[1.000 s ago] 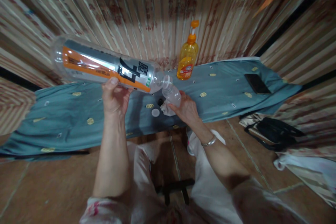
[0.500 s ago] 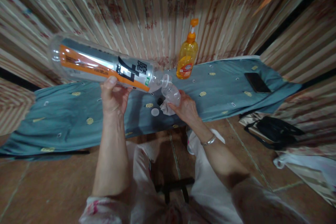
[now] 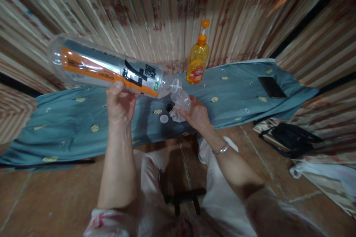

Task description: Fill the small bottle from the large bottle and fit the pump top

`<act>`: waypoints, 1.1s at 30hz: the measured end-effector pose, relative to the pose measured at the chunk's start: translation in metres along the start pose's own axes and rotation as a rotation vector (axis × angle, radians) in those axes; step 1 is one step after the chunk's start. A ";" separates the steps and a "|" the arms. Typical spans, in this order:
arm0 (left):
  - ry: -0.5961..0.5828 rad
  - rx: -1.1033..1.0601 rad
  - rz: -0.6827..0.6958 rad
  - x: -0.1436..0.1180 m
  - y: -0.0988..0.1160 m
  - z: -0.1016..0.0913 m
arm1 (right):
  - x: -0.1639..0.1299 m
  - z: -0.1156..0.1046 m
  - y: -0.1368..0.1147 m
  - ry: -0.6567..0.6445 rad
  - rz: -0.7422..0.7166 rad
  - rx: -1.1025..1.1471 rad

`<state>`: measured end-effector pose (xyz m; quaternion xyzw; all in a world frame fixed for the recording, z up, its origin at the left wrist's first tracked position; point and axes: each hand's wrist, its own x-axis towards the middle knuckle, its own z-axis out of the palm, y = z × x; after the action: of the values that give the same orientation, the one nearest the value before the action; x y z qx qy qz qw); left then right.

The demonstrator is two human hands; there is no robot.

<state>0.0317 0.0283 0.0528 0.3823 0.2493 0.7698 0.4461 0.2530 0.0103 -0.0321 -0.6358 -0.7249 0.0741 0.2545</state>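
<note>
Fingers of the left hand (image 3: 119, 100) curl up from below around the middle of a big clear bottle (image 3: 105, 69) with an orange and black label, thumb over the top, holding it tipped nearly flat with its open mouth angled down to the right. That mouth sits right at the neck of a small clear bottle (image 3: 182, 99), which the right hand (image 3: 196, 114) grips low on its body, fingers closed around it and tilting it up to meet the spout. Both bottles hang above the table (image 3: 83, 126), which is draped in a teal cloth with little yellow motifs.

To do this pour well, I would say the big bottle's base should rise only gently, so the flow stays thin, while the small neck stays tucked under the lip and held steady. Whether liquid is running I cannot tell.

Just below the small bottle lie a white cap (image 3: 164, 119) and a crumpled bit of white tissue (image 3: 175, 115). Farther back stands an orange pump bottle (image 3: 198, 59) against the striped curtain, and a dark phone (image 3: 271, 87) rests well off to the right.
</note>
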 end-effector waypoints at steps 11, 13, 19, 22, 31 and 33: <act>-0.018 -0.003 0.016 0.001 -0.001 -0.001 | 0.000 0.003 0.002 0.017 -0.014 0.010; -0.012 0.008 0.016 0.001 -0.001 -0.001 | 0.000 0.003 0.002 0.011 -0.012 0.015; -0.021 0.043 0.024 0.001 -0.001 -0.002 | 0.000 0.005 0.004 0.027 -0.025 -0.009; -0.034 0.031 0.017 0.001 -0.001 -0.004 | 0.000 0.007 0.006 0.045 -0.036 -0.005; -0.005 0.020 0.008 0.000 0.000 -0.002 | 0.000 0.010 0.009 0.056 -0.053 0.030; -0.007 0.027 0.005 0.000 -0.001 -0.002 | 0.000 0.012 0.011 0.055 -0.056 0.030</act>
<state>0.0303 0.0287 0.0514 0.3915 0.2571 0.7664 0.4397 0.2569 0.0146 -0.0468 -0.6132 -0.7339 0.0604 0.2859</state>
